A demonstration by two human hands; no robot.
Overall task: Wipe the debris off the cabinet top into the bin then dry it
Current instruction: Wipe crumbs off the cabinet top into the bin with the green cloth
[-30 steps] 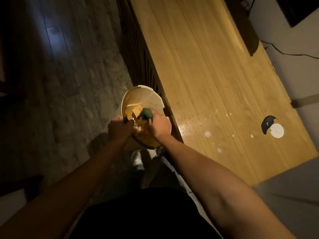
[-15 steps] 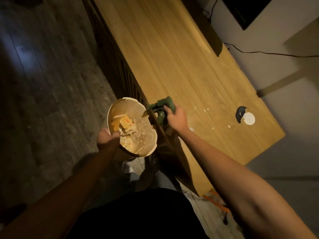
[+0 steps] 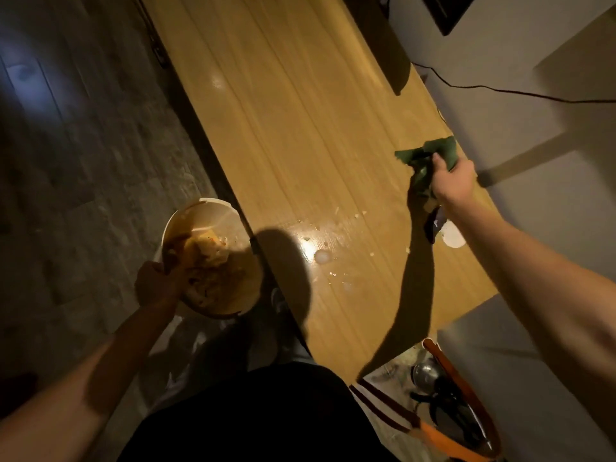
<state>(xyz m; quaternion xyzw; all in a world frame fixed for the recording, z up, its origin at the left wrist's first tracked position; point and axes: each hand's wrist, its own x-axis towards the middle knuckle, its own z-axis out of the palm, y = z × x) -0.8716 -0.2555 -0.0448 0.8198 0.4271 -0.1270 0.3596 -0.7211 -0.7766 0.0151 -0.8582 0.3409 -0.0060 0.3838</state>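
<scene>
The long wooden cabinet top [image 3: 300, 135] runs away from me. Small pale crumbs and wet spots [image 3: 322, 255] lie on its near part. My right hand [image 3: 454, 181] grips a crumpled green cloth [image 3: 430, 155] at the far right edge of the top, beyond the debris. My left hand [image 3: 154, 284] holds the rim of a round pale bin [image 3: 200, 208] beside the cabinet's front edge. Scraps of paper and food waste fill the bin.
A white disc with a dark piece [image 3: 450, 235] lies on the top under my right wrist. A dark flat object [image 3: 383, 45] stands at the back right, with a cable [image 3: 500, 91] on the wall. An orange-rimmed container [image 3: 466, 415] with utensils sits on the floor at right.
My right hand has carried the green cloth from over the bin across the cabinet top to its far right edge. The bin stays in my left hand.
</scene>
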